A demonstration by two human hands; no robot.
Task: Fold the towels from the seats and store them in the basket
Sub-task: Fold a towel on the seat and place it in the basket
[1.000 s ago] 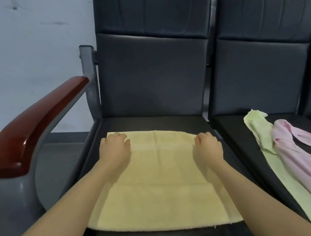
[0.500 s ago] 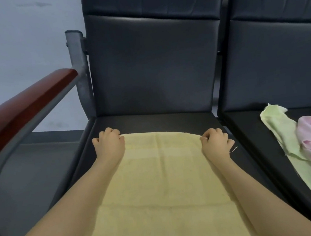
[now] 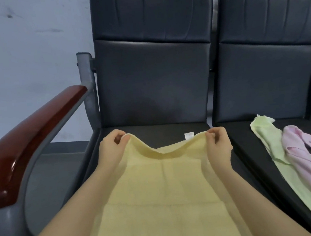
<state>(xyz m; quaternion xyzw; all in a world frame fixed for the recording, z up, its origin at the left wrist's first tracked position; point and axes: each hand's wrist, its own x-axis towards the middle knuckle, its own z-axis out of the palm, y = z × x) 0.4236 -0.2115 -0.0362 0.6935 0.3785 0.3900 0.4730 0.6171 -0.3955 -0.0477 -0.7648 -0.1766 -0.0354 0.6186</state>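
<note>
A yellow towel (image 3: 162, 188) lies spread on the left black seat (image 3: 152, 131). My left hand (image 3: 112, 151) pinches its far left corner and my right hand (image 3: 218, 144) pinches its far right corner. Both corners are raised off the seat, so the far edge sags between them and a small white label shows near the right hand. On the seat to the right lie a pale green towel (image 3: 277, 144) and a pink towel (image 3: 308, 159), crumpled and overlapping. No basket is in view.
A red-brown wooden armrest (image 3: 33, 132) on a grey metal frame borders the left seat. Dark padded backrests (image 3: 155, 80) rise behind both seats. A pale wall and grey floor lie to the left.
Both hands went from resting flat on the towel's far edge to pinching its far corners and lifting them off the seat. The view shifted as my head moved.
</note>
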